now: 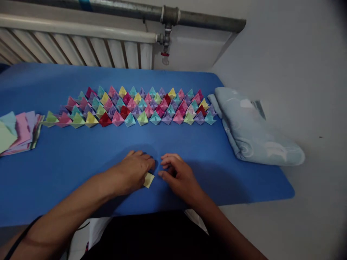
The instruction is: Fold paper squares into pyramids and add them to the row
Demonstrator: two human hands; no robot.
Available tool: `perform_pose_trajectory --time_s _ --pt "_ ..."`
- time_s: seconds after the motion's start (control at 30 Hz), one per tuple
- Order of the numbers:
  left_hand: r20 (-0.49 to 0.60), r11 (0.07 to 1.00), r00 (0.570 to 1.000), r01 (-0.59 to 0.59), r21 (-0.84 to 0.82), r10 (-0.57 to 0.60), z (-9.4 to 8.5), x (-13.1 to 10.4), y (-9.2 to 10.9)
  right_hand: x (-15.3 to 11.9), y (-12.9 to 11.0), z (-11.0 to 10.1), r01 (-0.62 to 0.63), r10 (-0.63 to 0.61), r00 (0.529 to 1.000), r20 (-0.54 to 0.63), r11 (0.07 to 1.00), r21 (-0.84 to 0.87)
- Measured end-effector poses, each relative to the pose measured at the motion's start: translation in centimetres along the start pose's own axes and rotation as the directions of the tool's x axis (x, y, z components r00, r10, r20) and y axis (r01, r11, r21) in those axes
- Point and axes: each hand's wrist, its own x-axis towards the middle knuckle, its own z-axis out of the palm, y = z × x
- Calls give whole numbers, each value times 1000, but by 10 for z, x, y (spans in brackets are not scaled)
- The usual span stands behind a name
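A small piece of yellow paper [149, 180] pokes out from under my left hand [135, 169], whose fingers are curled and pressed together over it near the front of the blue table. Most of the paper is hidden by that hand. Just to the right, my right hand [180, 175] is held with bent fingers apart from the thumb, nothing between them, and does not touch the paper. Beyond both hands, folded paper boats [142, 117] in many colours stand in several long rows.
A pile of coloured paper sheets [23, 131] lies at the left of the blue table [114, 141]. A folded light-blue cloth [252, 126] rests on the right edge. Behind the table are a radiator [116, 52], a pipe [211, 22] and a red-handled valve [165, 54].
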Motion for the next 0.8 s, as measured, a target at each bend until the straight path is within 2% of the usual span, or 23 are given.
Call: perform_pose_trajectory --time_s 0.13,0.2,0.23,0.27,0.33,0.4,0.5,0.63,0.7,0.77,0.8 --pt "42 994 998 42 -105 -37 -5 -7 -9 -1 -2 -4 -39 40 999 -15 998 54" --pt "51 955 990 138 -263 -129 -6 -15 -13 -2 -4 -3 -52 54 998 -23 995 88" --pt "73 894 978 207 -397 -194 -6 -19 -14 -2 -6 -2 -62 65 998 -17 992 106" --pt "105 794 961 272 -544 -257 -5 -24 -15 -3 -8 0 -84 85 996 -3 988 127" --pt "155 540 928 327 -776 -338 -1 -32 -14 -4 -13 6 -161 153 987 56 971 176" --pt "124 344 908 275 -898 -401 4 -37 -8 -3 -18 13 -242 218 969 119 938 248" --pt "43 200 868 161 -966 -495 13 -37 4 -1 -24 22 -285 240 957 162 881 379" --pt "-20 182 838 94 -979 -546 20 -35 17 2 -30 22 -293 248 955 165 884 364" --pt "-44 208 847 80 -975 -530 19 -35 19 1 -31 20 -248 219 967 127 923 294" --pt "-81 290 878 68 -955 -471 16 -37 18 0 -30 18 -156 145 987 69 970 186" --pt "-118 368 893 56 -928 -434 13 -38 18 0 -29 17 -97 93 995 43 989 115"
